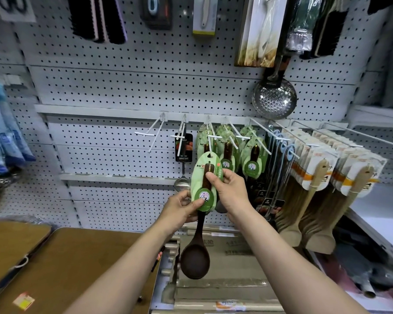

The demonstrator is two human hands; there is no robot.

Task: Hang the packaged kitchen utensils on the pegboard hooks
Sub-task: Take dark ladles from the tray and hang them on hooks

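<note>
Where the wall fills most of the view, a big grey pegboard [123, 87] full of little holes stands in front of the person. A brown tabletop [61, 268] sits low on the left. On the right, a thick row of pale wooden spatulas [315, 189] hangs on long white hooks. A shiny metal skimmer [274, 100] with many holes hangs higher up. In the middle, more green-carded spoons [227, 152] hang close together on their hooks, and an empty white hook [150, 133] sticks out to their left.

Both arms reach forward. The right hand [230, 189] holds the upper right edge of the green card, thumb on the front, fingers shut on the card. The left hand [182, 205] holds the bottom of the same card, thumb pressed on the round label, fingers shut on it too. Between them is the dark wooden spoon [194, 257] on its green card [203, 184], bowl hanging down. The small hole at the top of the card sits just under the tip of a white hook [211, 138], in front of the hanging spoons. I cannot tell if the hook is through the hole.
</note>
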